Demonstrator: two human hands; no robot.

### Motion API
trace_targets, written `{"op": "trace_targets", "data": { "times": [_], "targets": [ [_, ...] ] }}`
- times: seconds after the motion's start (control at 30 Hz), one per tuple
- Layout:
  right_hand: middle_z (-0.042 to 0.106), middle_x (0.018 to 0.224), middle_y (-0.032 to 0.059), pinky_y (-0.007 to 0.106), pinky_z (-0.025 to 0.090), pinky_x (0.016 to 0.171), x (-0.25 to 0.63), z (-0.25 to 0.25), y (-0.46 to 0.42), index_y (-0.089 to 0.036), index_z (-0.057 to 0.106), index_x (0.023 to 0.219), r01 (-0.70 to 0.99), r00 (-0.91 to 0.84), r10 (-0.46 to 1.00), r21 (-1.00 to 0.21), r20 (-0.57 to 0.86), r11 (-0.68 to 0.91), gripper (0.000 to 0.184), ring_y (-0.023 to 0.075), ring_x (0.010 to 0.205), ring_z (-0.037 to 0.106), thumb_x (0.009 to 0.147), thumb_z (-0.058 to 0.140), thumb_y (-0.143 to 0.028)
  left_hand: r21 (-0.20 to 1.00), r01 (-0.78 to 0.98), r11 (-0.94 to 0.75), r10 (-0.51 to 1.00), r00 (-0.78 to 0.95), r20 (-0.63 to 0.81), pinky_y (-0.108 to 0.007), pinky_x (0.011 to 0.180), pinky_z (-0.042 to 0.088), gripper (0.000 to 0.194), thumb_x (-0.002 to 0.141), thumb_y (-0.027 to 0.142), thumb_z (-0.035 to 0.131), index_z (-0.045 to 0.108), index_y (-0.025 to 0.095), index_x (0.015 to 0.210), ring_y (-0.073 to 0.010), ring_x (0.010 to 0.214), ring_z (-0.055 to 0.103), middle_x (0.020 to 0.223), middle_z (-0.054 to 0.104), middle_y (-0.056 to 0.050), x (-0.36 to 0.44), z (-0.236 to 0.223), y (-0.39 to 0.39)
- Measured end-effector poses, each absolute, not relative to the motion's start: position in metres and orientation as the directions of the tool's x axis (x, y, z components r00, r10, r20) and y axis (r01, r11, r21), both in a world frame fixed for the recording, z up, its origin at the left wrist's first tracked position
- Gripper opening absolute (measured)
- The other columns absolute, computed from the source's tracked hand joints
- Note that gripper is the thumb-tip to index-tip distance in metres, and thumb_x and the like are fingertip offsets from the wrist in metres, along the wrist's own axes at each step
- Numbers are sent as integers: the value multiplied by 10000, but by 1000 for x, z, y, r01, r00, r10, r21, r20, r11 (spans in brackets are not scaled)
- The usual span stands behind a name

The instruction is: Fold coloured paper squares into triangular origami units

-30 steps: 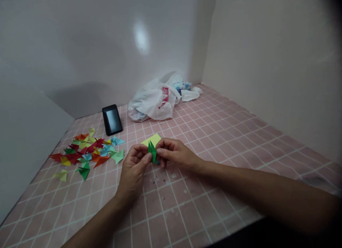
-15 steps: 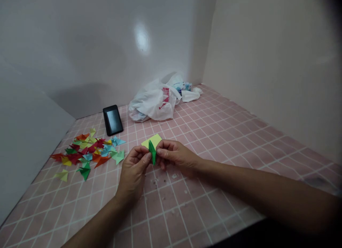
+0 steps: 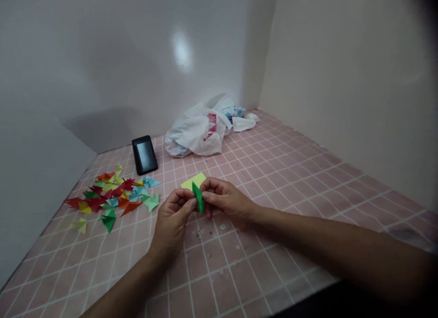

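Observation:
A narrow folded piece of green paper (image 3: 197,198) stands upright between my two hands, its pointed end up. My left hand (image 3: 176,213) pinches its left side between thumb and fingers. From the right, my right hand (image 3: 224,198) grips the other side, thumb against the paper. Behind the hands lies yellow paper (image 3: 193,181) on the table, partly covered by the fingers and the green piece. To the left of my left hand, several small folded paper birds (image 3: 112,194) in red, orange, yellow, green and blue are heaped together.
A black device with a screen (image 3: 145,155) stands behind the birds. Crumpled white plastic bags (image 3: 200,131) lie against the back wall. Pink checked covering (image 3: 294,172) spreads over the table, with walls rising at the back, left and right. Small scraps (image 3: 223,226) lie near my hands.
The green paper has shifted slightly to the right and turned a little in my fingers. My left hand has moved slightly right with it. Everything on the table stays as before.

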State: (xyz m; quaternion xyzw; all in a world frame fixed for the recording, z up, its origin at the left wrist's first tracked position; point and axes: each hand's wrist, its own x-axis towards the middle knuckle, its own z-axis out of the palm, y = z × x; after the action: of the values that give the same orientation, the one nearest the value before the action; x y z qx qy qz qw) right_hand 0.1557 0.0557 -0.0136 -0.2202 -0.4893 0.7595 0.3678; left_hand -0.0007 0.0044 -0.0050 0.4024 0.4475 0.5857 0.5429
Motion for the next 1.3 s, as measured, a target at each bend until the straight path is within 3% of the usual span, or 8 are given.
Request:
{"op": "trace_targets", "data": {
  "times": [0.2, 0.37, 0.43, 0.53, 0.67, 0.87, 1.1, 1.3],
  "targets": [
    [562, 677, -29, 233, 431, 557, 158, -10, 52, -192, 531, 762, -121, -469, 871, -987, 147, 102, 108, 109, 608, 543, 797, 630, -214, 970, 151, -191, 975, -81, 205, -282, 727, 514, 86, 840, 275, 683, 684, 200, 880, -168, 785, 625, 839, 656, -22, 1, -1, 1],
    [550, 675, -24, 247, 378, 587, 159, -7, 49, -190, 536, 729, 79, -439, 842, -921, 313, 383, 96, 111, 629, 494, 797, 579, -138, 870, 386, -305, 930, -77, 360, -270, 730, 507, 73, 795, 245, 730, 670, 207, 814, -181, 840, 609, 875, 625, -30, 1, 1, 2],
    [562, 684, -22, 246, 398, 587, 159, -8, 50, -191, 535, 745, 42, -455, 838, -933, 301, 357, 91, 113, 633, 517, 817, 581, -159, 864, 412, -291, 933, -79, 352, -271, 707, 496, 40, 829, 239, 690, 668, 205, 826, -170, 777, 616, 830, 644, -23, 1, 2, 1],
    [587, 708, -17, 245, 450, 582, 158, -11, 51, -190, 535, 780, -84, -480, 852, -977, 210, 194, 90, 114, 630, 569, 837, 599, -217, 892, 382, -243, 948, -100, 301, -278, 684, 489, 59, 865, 247, 641, 678, 202, 871, -165, 717, 635, 791, 687, -18, -1, 1, 0],
    [592, 695, -27, 232, 462, 549, 156, -14, 53, -186, 538, 797, -180, -497, 857, -982, 136, 52, 98, 95, 581, 569, 824, 621, -232, 936, 290, -200, 958, -143, 249, -273, 687, 497, 59, 831, 242, 680, 693, 194, 861, -161, 717, 651, 784, 712, -14, 0, -2, 0],
    [573, 666, -51, 208, 456, 504, 155, -11, 52, -196, 538, 853, -235, -513, 848, -972, 134, 11, 135, 80, 541, 546, 783, 653, -183, 989, 69, -132, 976, -166, 141, -240, 627, 526, 99, 765, 222, 727, 663, 185, 829, -136, 663, 646, 723, 686, 8, 4, -1, 0],
    [569, 639, -61, 209, 448, 511, 156, -8, 54, -192, 555, 817, -308, -558, 823, -948, 110, -82, 95, 77, 524, 543, 760, 629, -177, 992, 25, -121, 982, -146, 123, -252, 652, 535, 78, 765, 202, 719, 692, 183, 836, -137, 683, 646, 748, 691, 2, 2, 1, 1],
    [609, 704, -27, 245, 481, 603, 158, -7, 52, -190, 591, 806, -255, -522, 836, -966, 168, 35, 23, 99, 608, 579, 798, 598, -170, 993, -46, -112, 989, -106, 106, -276, 753, 529, 68, 872, 237, 641, 675, 196, 914, -141, 762, 652, 831, 689, -5, -3, -3, -3]
  ]
}}
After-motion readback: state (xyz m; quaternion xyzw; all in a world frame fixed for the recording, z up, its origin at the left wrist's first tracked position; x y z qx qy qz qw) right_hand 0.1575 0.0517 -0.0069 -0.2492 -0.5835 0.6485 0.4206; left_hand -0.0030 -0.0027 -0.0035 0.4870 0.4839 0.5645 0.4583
